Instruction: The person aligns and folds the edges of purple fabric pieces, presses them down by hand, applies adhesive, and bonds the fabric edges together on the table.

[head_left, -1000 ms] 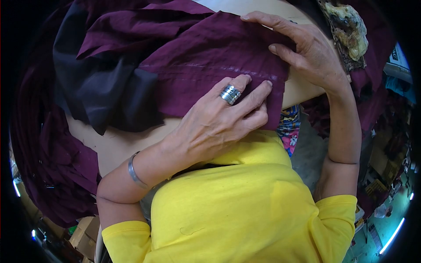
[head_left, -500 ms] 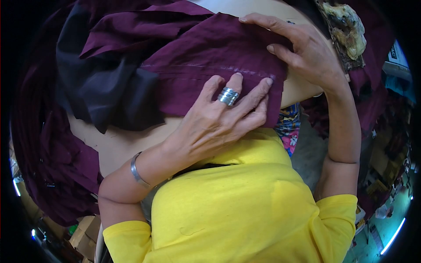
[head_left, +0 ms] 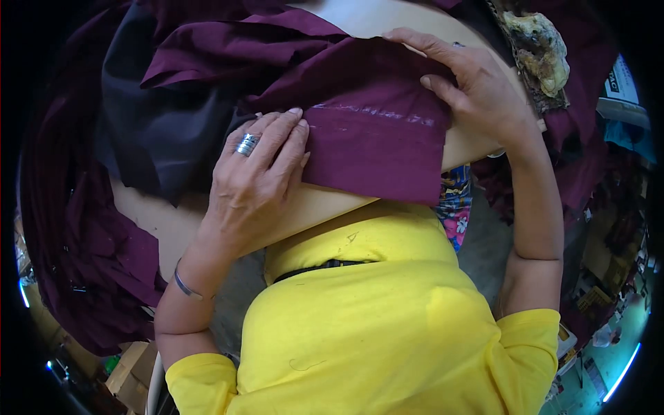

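Maroon fabric with a pale seam line across it lies over a tan board. My left hand, with silver rings, rests on the fabric at the left end of the seam, its fingers pressed together; whether they pinch cloth is hidden. At the fabric's upper right edge is my right hand, thumb and forefinger spread apart, fingertips touching the cloth. Dark grey fabric lies bunched to the left of my left hand.
More maroon cloth hangs at the left. A whitish-yellow lump sits beyond my right hand at the upper right. Cardboard boxes stand at lower left, and a white box at far right.
My left hand has slid left along the seam and its fingers have drawn together, uncovering the seam's right part. My right hand has stayed almost in place at the upper edge.
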A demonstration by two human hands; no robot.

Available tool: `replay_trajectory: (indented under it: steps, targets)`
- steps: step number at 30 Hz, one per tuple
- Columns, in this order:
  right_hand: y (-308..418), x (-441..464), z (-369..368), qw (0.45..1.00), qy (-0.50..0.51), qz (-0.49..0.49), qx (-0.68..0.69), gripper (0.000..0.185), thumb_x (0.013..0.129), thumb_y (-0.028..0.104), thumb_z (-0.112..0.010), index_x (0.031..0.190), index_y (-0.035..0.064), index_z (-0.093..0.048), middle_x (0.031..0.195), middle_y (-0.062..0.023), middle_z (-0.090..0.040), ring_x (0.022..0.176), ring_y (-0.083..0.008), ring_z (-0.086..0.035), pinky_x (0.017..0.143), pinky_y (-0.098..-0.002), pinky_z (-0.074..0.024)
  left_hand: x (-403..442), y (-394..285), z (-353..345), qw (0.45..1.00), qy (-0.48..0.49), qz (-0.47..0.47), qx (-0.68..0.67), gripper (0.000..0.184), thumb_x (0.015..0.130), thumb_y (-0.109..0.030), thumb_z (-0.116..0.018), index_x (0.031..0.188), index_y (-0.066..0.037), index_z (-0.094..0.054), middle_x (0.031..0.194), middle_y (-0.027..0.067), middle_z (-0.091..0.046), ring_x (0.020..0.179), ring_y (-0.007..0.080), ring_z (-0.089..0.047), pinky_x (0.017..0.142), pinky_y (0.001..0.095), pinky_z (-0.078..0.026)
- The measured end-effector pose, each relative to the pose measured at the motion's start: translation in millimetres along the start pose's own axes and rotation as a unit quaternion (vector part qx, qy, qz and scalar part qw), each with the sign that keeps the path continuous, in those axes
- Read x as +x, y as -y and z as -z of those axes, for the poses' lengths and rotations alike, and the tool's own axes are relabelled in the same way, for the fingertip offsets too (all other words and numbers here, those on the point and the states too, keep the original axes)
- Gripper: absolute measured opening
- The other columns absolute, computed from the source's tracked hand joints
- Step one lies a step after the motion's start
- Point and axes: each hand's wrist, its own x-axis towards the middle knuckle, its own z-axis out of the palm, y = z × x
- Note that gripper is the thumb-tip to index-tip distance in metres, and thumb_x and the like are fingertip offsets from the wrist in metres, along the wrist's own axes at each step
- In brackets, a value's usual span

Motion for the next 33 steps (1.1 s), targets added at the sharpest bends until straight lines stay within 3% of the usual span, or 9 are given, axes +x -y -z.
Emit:
replay_trajectory:
  steps: [3,6,8,13,22,28,29,31,33]
  targets:
    - [19,1,-11,0.921,-0.166,0.076,-0.344,0.051,0.071,0.004,-0.06,0.12,0.0136,-0.049,0.092,-0.0052,-0.061,0.077,-0.0222,-0.059,0.06,-0.0352,-0.0456,-3,2,-6,1.0,-0.022,0.003,-0.017,0.028,0.074,-0.008,-0.063,0.1,0.0,-0.061,0.107,0.0124,-0.058,0.098,0.0264,-0.057,0.087,0.0377,-0.045]
    - [70,3,-49,0.978,-0.128,0.114,-0.123,0.042,0.078,0.011,-0.052,0.119,0.005,-0.049,0.086,-0.009,-0.055,0.08,-0.022,-0.056,0.066,-0.0319,-0.0438,-4,2,-7,0.998,-0.034,0.022,-0.04,0.029,0.072,-0.006,-0.062,0.101,-0.001,-0.061,0.106,0.0118,-0.059,0.096,0.0275,-0.058,0.084,0.0379,-0.047]
    - [94,-1,-83,0.981,-0.116,0.113,-0.106,0.051,0.077,0.013,-0.054,0.126,0.0034,-0.045,0.096,-0.0169,-0.055,0.094,-0.0263,-0.056,0.086,-0.036,-0.0445,-6,3,-8,0.996,-0.038,0.047,-0.061,0.029,0.072,-0.004,-0.062,0.101,-0.001,-0.061,0.106,0.0113,-0.059,0.095,0.0283,-0.058,0.082,0.0377,-0.048]
    - [91,-30,-74,0.994,-0.046,0.037,-0.089,0.053,0.079,0.017,-0.057,0.128,0.0004,-0.043,0.118,-0.017,-0.053,0.112,-0.0296,-0.05,0.098,-0.0392,-0.0376,-9,14,-7,0.997,-0.032,0.022,-0.064,0.035,0.069,-0.004,-0.066,0.102,-0.002,-0.059,0.107,0.0107,-0.058,0.097,0.0292,-0.057,0.085,0.0384,-0.047]
    - [55,-79,-21,0.994,-0.026,0.017,-0.102,0.061,0.067,0.013,-0.069,0.123,0.0004,-0.047,0.116,-0.0134,-0.056,0.109,-0.0292,-0.053,0.093,-0.0403,-0.0419,-3,27,13,0.985,0.049,0.027,-0.163,0.04,0.068,-0.008,-0.068,0.106,-0.005,-0.058,0.112,0.0104,-0.055,0.103,0.0297,-0.054,0.089,0.0383,-0.044]
    - [47,-59,-18,0.996,-0.078,0.028,-0.027,0.068,0.06,0.007,-0.072,0.124,0.0082,-0.049,0.106,-0.0052,-0.061,0.092,-0.0216,-0.058,0.084,-0.0318,-0.0383,14,33,13,0.987,0.016,0.033,-0.159,0.025,0.071,-0.002,-0.062,0.095,-0.004,-0.057,0.087,0.0101,-0.06,0.074,0.0291,-0.059,0.064,0.0373,-0.047]
    - [46,-55,-19,0.996,-0.086,0.034,-0.017,0.068,0.061,0.006,-0.071,0.125,0.0081,-0.048,0.102,-0.0047,-0.061,0.09,-0.0215,-0.059,0.084,-0.0317,-0.0382,17,30,17,0.983,0.016,0.046,-0.18,0.012,0.08,-0.007,-0.06,0.091,-0.003,-0.057,0.069,0.0106,-0.054,0.06,0.021,-0.056,0.055,0.0346,-0.043]
    - [46,-49,-20,0.993,-0.104,0.016,0.06,0.057,0.072,-0.002,-0.063,0.125,0.0061,-0.045,0.093,-0.0025,-0.063,0.085,-0.0152,-0.06,0.078,-0.0274,-0.0405,19,29,30,0.916,0.092,0.186,-0.343,0.011,0.086,-0.013,-0.056,0.09,-0.003,-0.057,0.063,0.0059,-0.05,0.058,0.0131,-0.051,0.053,0.0302,-0.04]
    - [56,-32,-10,0.95,-0.17,-0.078,0.249,0.049,0.077,-0.003,-0.057,0.124,0.0048,-0.044,0.094,-0.0025,-0.062,0.084,-0.0106,-0.059,0.073,-0.0236,-0.0419,19,33,34,0.823,0.122,0.284,-0.476,0.03,0.094,-0.028,-0.048,0.088,0.0,-0.058,0.059,-0.0049,-0.043,0.058,0.0025,-0.038,0.051,0.0218,-0.034]
